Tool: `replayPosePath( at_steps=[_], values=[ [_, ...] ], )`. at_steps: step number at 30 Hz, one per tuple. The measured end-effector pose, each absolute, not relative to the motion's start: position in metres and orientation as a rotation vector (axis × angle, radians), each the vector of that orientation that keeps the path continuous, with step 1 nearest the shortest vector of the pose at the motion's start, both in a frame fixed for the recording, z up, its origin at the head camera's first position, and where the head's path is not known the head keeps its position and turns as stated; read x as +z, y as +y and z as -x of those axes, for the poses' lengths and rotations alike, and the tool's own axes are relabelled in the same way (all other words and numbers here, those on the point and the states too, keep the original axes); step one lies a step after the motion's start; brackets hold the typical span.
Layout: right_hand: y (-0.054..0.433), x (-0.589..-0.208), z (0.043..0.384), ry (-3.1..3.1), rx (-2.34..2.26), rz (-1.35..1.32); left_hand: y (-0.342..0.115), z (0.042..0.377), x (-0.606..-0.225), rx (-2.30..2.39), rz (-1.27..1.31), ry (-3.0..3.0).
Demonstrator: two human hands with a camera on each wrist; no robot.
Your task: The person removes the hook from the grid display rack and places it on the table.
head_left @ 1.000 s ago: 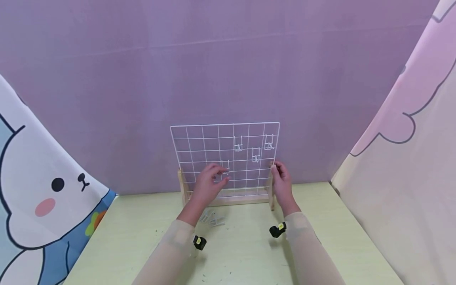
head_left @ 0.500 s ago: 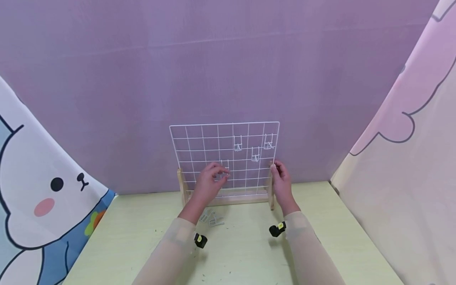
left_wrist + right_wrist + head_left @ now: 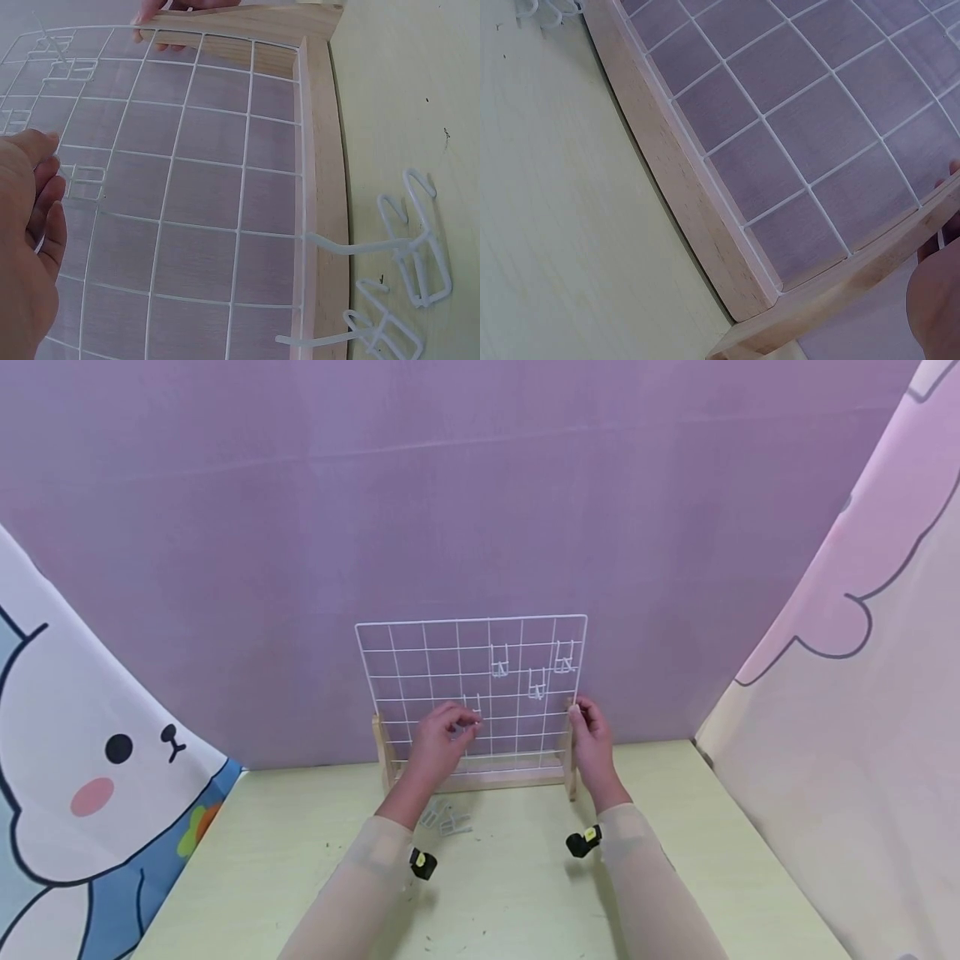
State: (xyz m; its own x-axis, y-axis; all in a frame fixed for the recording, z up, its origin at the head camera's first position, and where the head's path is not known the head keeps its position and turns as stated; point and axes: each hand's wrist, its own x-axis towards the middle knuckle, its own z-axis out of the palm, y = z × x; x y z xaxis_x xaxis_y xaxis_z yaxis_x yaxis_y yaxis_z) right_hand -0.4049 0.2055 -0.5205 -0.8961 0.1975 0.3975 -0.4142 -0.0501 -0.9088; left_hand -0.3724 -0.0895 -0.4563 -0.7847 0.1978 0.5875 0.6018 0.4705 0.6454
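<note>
A white wire grid panel (image 3: 442,650) stands upright in a light wooden stand (image 3: 510,780). My left hand (image 3: 437,745) is at the grid's middle, its thumb and fingertips pinching a white wire hook (image 3: 86,182) hung there; the fingers partly cover that hook. Along the right side, my right hand (image 3: 594,745) grips the stand's wooden upright (image 3: 568,768) by the grid's edge. Higher up and to the right hang more white hooks: one near the middle (image 3: 499,665), one lower (image 3: 537,687) and one by the right edge (image 3: 564,662).
A few loose white hooks (image 3: 453,823) lie on the pale table (image 3: 517,893) in front of the stand, below my left forearm. Behind the grid rises a purple backdrop (image 3: 480,527). Printed cloth panels flank the table at left (image 3: 150,777) and right (image 3: 840,760).
My left thumb and fingertips have drawn closer together at the hook, which stays on the grid. The right hand keeps its hold on the upright.
</note>
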Motion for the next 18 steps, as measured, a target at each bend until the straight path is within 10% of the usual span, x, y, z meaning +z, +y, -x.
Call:
replayPosePath(
  at_steps=[18],
  values=[
    [0.207, -0.519, 0.405, -1.836, 2.000, -0.226, -0.089, 0.374, -0.443, -1.199, 0.697, -2.154]
  ],
)
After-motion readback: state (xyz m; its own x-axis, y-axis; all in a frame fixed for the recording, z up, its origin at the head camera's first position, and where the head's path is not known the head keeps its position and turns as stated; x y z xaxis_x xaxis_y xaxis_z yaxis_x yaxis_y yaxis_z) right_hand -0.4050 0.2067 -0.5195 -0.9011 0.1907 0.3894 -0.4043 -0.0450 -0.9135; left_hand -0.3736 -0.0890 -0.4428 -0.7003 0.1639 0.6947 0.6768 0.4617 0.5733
